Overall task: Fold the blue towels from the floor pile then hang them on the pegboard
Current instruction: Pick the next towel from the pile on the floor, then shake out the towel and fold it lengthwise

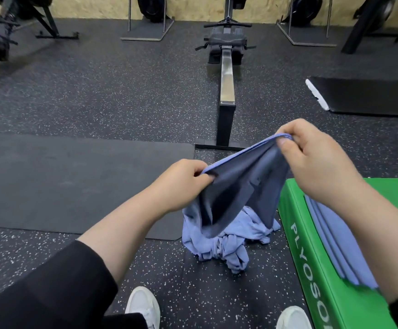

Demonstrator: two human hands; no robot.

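Note:
A blue towel hangs in the air between my hands, its top edge stretched. My left hand pinches the lower left end of that edge. My right hand pinches the higher right end. Below the hanging towel a crumpled pile of blue towels lies on the speckled floor. Folded blue towels lie stacked on a green plyo box at the right, partly hidden by my right forearm. No pegboard is in view.
A black mat lies on the floor at the left. A rowing machine stands straight ahead. A black box sits far right. Other gym machines line the back wall. My two white shoes show at the bottom.

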